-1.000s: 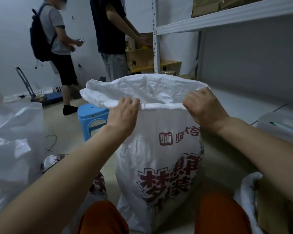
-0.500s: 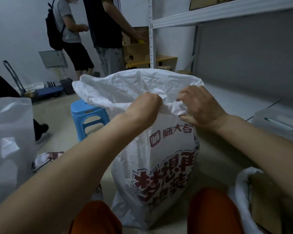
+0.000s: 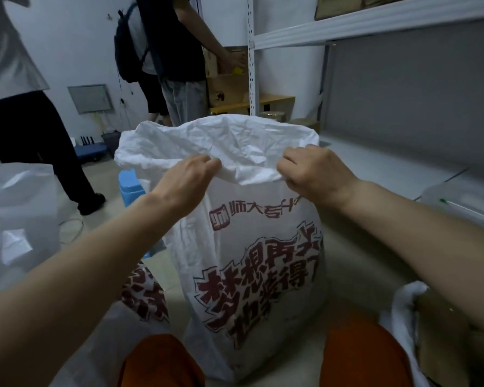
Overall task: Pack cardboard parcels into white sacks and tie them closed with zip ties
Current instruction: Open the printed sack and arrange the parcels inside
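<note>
A full white sack [image 3: 252,247] with dark red printed characters stands upright on the floor between my knees. Its crumpled open top rises behind my hands. My left hand [image 3: 186,181] grips the near rim of the sack at its left side. My right hand [image 3: 316,171] grips the same rim at its right, fingers curled into the fabric. A short stretch of rim sags between the two hands. What is inside the sack is hidden. No zip tie shows.
A second white sack [image 3: 405,325] holding a cardboard parcel sits at lower right. A metal shelf rack [image 3: 375,26] stands to the right, a blue stool [image 3: 130,187] behind the sack, a translucent bag [image 3: 17,219] at left. Three people stand at the back left.
My hands had come close together, bunching the rim; now they are a little further apart along it. A person has stepped into view at far left.
</note>
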A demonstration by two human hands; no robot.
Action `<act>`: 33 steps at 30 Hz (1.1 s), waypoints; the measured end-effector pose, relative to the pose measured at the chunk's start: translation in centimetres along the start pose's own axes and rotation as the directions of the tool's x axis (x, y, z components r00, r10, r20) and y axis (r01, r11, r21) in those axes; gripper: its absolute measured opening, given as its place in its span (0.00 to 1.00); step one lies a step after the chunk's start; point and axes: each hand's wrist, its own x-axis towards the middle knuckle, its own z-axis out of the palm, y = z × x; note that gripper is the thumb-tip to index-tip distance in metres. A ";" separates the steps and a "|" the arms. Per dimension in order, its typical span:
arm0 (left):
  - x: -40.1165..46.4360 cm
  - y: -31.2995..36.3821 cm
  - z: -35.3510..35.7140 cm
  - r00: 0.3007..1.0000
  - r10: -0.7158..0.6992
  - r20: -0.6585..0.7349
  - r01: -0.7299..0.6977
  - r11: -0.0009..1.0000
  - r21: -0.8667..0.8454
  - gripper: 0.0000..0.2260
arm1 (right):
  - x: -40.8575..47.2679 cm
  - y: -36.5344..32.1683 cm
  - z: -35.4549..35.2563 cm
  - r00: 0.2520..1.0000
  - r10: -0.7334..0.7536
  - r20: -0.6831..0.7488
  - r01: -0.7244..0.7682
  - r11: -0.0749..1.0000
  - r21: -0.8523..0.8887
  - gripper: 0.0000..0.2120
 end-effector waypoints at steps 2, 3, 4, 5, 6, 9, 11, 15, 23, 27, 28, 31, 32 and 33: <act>0.0 -0.9 -0.2 0.998 -0.057 0.029 0.056 0.997 0.052 0.07 | 0.6 -0.7 0.0 0.989 -0.054 -0.134 0.043 0.996 -0.081 0.07; 0.0 -1.1 -0.5 0.991 -0.127 0.046 0.124 0.990 0.064 0.07 | 1.0 -1.2 0.0 0.979 -0.091 -0.183 0.073 0.992 -0.103 0.07; 0.2 -1.0 -0.9 0.974 -0.207 0.094 0.199 0.976 0.087 0.06 | 1.3 -1.8 0.1 0.963 -0.128 -0.238 0.100 0.987 -0.124 0.09; 0.4 -0.5 -1.7 0.947 -0.271 0.172 0.252 0.960 0.126 0.06 | 1.7 -2.3 0.3 0.943 -0.158 -0.293 0.122 0.983 -0.140 0.10; 0.9 0.0 -2.4 0.930 -0.284 0.235 0.255 0.956 0.145 0.10 | 2.1 -2.8 0.5 0.925 -0.181 -0.335 0.138 0.979 -0.147 0.11; 2.5 2.6 -4.9 0.922 -0.090 0.376 0.179 0.961 -0.210 0.19 | 2.7 -4.3 0.8 0.900 -0.175 -0.400 0.127 0.982 -0.143 0.11; 3.2 4.3 -5.5 0.881 0.015 0.474 0.196 0.899 -0.391 0.10 | 2.9 -4.9 0.5 0.904 -0.115 -0.413 0.095 0.993 -0.068 0.12; 2.6 4.5 -3.9 0.876 -0.083 0.475 0.310 0.852 -0.423 0.04 | 1.8 -3.0 -1.1 0.992 0.033 -0.124 -0.002 0.971 0.240 0.15; 0.5 3.6 -4.0 0.888 -0.147 0.436 0.341 0.846 -0.410 0.19 | 0.5 0.5 -2.4 1.000 -0.027 0.007 0.027 0.997 0.068 0.06; -0.7 4.5 -4.0 0.864 -0.308 0.397 0.445 0.836 -0.321 0.17 | -0.2 1.4 -1.7 0.968 0.031 -0.250 -0.040 0.999 -0.027 0.10; -0.8 4.9 -4.1 0.858 -0.316 0.405 0.432 0.871 -0.236 0.17 | -0.4 1.2 -1.1 0.965 0.039 -0.259 -0.051 0.998 -0.041 0.11; -0.3 6.0 -5.1 0.863 -0.293 0.412 0.344 0.937 -0.054 0.21 | -0.6 0.6 -0.2 0.962 0.058 -0.267 -0.071 0.997 -0.038 0.12; 0.3 6.3 -5.6 0.877 -0.262 0.403 0.322 0.943 -0.087 0.23 | -0.7 0.7 -0.3 0.961 0.078 -0.267 -0.088 0.996 -0.026 0.10; 1.0 6.7 -6.1 0.891 -0.235 0.388 0.326 0.926 -0.188 0.23 | -0.8 0.8 -0.6 0.961 0.102 -0.257 -0.107 0.994 -0.005 0.09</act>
